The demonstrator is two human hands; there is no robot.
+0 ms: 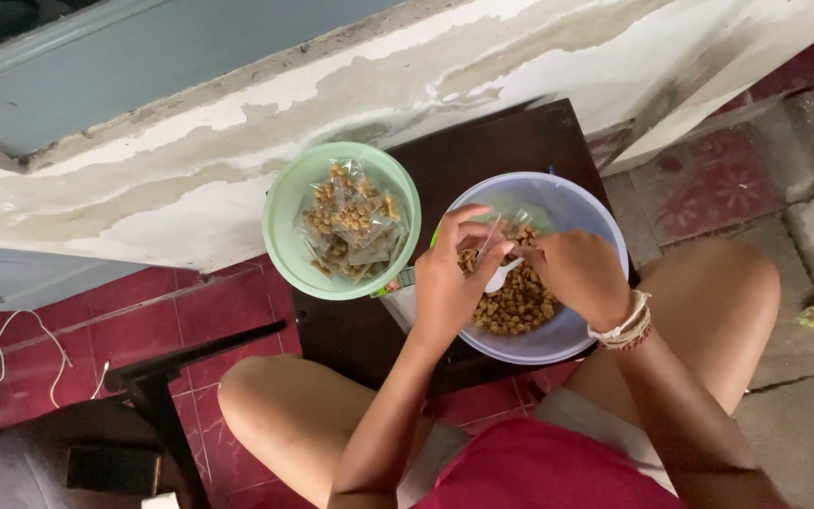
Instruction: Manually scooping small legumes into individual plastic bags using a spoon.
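A small clear plastic bag point(494, 229) is held up over a big round see-through plastic bowl point(595, 221). Both hands pinch it. The left hand point(451, 283) grips the bag's left side, with its thumb and fingers closed on the thin plastic. The right hand point(578, 273) holds the other side, its fingers bent in tight. I cannot tell if the bag has anything in it yet. A small white plastic spoon point(502, 275) pokes out just under the hands, between them, and it seems to lie in the bowl.

The bowl is partly full of little brown crunchy snack bits point(518, 306). The hands hang right above those bits. The right wrist wears a bunch of thin bracelets point(626, 327).

The bowl sits on a small dark brown wooden desk point(501, 141). Just beside the bowl, on its left, is a round light green plastic bowl point(284, 212). The two bowls are very close. Inside the green bowl lie several small clear bags filled with the same brown snack point(350, 226), piled on each other.

The person sits with bare knees on each side of the desk and wears a red top point(539, 471). Behind the desk is a worn white wall point(237, 141) with peeling paint. The floor point(143, 325) has dark red tiles. A white cord point(21, 344) lies on the floor at the far left.
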